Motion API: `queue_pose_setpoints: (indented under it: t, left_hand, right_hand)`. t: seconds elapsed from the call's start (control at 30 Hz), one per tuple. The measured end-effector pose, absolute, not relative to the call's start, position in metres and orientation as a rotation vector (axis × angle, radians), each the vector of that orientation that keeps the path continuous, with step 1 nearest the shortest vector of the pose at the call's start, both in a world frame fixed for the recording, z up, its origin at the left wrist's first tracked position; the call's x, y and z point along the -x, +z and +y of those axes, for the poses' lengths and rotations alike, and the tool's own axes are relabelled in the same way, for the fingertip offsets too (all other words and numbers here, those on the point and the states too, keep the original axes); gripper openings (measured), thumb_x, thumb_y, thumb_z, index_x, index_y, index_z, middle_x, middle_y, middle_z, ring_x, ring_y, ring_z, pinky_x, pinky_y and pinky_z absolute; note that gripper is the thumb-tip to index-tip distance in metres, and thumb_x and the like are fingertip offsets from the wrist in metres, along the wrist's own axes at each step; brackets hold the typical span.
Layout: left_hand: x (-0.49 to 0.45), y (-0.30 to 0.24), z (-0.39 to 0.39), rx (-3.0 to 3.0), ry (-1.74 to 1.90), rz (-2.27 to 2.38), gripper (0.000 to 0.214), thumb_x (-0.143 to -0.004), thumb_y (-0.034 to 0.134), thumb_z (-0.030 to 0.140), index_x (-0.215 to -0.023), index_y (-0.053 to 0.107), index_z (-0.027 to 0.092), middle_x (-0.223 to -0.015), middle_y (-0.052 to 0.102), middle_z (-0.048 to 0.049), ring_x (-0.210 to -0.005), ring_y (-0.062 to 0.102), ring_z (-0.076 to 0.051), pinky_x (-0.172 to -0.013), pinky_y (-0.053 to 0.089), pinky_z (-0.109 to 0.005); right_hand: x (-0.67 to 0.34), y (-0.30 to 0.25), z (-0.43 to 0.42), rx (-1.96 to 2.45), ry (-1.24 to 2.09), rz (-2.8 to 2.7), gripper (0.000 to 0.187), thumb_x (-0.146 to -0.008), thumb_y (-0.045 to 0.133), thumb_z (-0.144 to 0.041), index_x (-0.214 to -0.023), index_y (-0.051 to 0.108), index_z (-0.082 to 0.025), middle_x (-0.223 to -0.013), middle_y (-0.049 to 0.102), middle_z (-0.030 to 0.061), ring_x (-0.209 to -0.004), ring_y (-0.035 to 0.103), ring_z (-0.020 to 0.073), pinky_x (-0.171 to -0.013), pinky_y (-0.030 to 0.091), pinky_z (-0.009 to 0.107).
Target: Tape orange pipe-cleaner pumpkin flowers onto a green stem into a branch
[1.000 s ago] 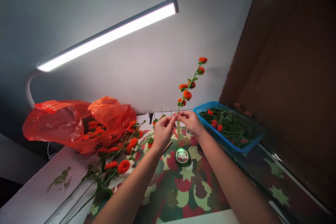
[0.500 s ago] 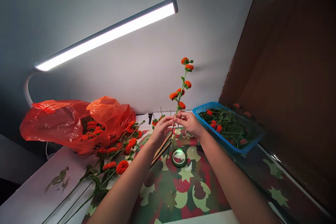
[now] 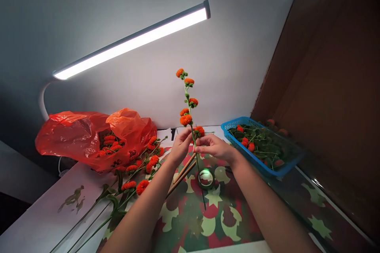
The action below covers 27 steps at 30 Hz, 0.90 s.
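I work at a table covered with a glossy cloth printed in red, green and cream shapes with stars (image 3: 208, 221). A grey wall stands at the far side, and a long white lamp bar (image 3: 133, 39) shines slanted above. A large brown board (image 3: 326, 87) leans at the right. At the far left lies a crumpled red plastic bag (image 3: 83, 138) with orange blossoms inside, and near it several finished long green stems with orange blossoms (image 3: 133, 174) lie on the table. At the far right stands a blue plastic basket (image 3: 230, 128) with green and orange pieces. A small roll of green tape (image 3: 206, 178) lies flat just below my hands.

Both my forearms reach forward and meet in the middle. My left hand (image 3: 181, 148) pinches the tall wire stem with small orange pompom flowers (image 3: 187, 102) with its fingertips. My right hand (image 3: 215, 148) pinches the same stem a little lower, between thumb and forefinger.

The stem stands almost upright above the cloth, slightly tilted to the left at the top. It carries about six round orange flowers with green bases. Its thin dark end hangs down past the tape roll. Two thin wooden sticks (image 3: 184, 170) lie slanted under my left hand.
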State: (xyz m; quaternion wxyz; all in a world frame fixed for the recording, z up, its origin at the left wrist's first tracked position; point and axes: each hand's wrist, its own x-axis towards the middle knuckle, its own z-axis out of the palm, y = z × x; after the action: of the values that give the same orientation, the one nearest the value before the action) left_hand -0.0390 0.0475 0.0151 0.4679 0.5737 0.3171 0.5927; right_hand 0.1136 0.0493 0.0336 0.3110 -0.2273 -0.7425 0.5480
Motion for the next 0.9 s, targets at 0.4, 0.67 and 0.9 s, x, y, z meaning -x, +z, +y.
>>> queue_pose_setpoints:
  t: [0.4, 0.67, 0.9]
  left_hand:
    - [0.033, 0.020, 0.041, -1.418, 1.625, 0.963, 0.017, -0.068, 0.069, 0.031, -0.077, 0.067, 0.017, -0.074, 0.061, -0.0019, -0.070, 0.055, -0.013, -0.067, 0.043, -0.023]
    - [0.028, 0.034, 0.034, -1.340, 1.439, 0.923, 0.019, -0.065, 0.071, 0.034, -0.069, 0.066, 0.016, -0.065, 0.060, -0.0009, -0.065, 0.053, -0.013, -0.064, 0.041, -0.025]
    - [0.040, 0.025, 0.043, -1.205, 1.239, 0.662, 0.022, -0.068, 0.070, 0.035, -0.070, 0.064, 0.015, -0.068, 0.056, -0.0016, -0.065, 0.049, -0.011, -0.065, 0.039, -0.024]
  right_hand:
    - [-0.123, 0.037, 0.056, 0.716, 1.311, -1.867, 0.037, -0.069, 0.066, -0.050, -0.059, 0.054, -0.016, -0.064, 0.044, -0.0013, -0.059, 0.039, 0.0104, -0.052, 0.032, 0.022]
    - [-0.125, 0.044, 0.053, 0.712, 1.229, -1.928, 0.036, -0.071, 0.064, -0.047, -0.058, 0.054, -0.015, -0.063, 0.047, -0.0019, -0.064, 0.042, 0.0112, -0.062, 0.033, 0.025]
    - [-0.122, 0.048, 0.049, 0.702, 1.284, -1.906, 0.033, -0.068, 0.068, -0.045, -0.062, 0.058, -0.015, -0.064, 0.047, -0.0022, -0.060, 0.042, 0.0100, -0.059, 0.033, 0.024]
